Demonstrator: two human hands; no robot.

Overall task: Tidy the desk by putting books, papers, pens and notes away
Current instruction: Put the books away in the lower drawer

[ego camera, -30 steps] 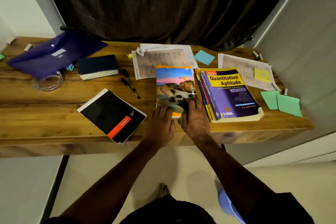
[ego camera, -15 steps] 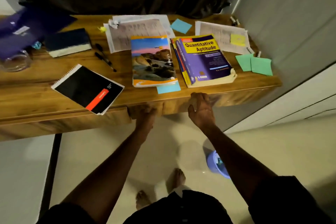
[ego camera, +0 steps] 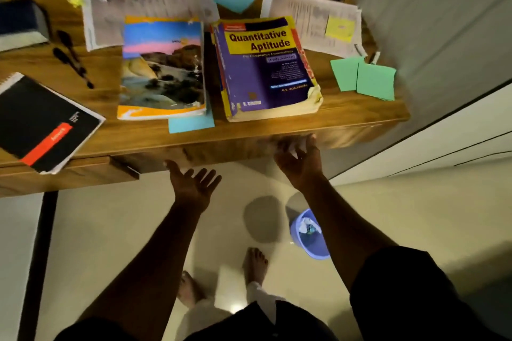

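two books [ego camera: 219, 68] flat side by side, scattered papers [ego camera: 313, 19]

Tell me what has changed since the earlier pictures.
Both hands came off the landscape book and drew back off the desk: left hand open below its front edge, right hand at that edge. The purple book, green notes and pens stayed put.

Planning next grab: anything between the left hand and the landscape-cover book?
Only the desk edge: the left hand hovers below it, the book lies on top. A blue note sticks out at its near edge.
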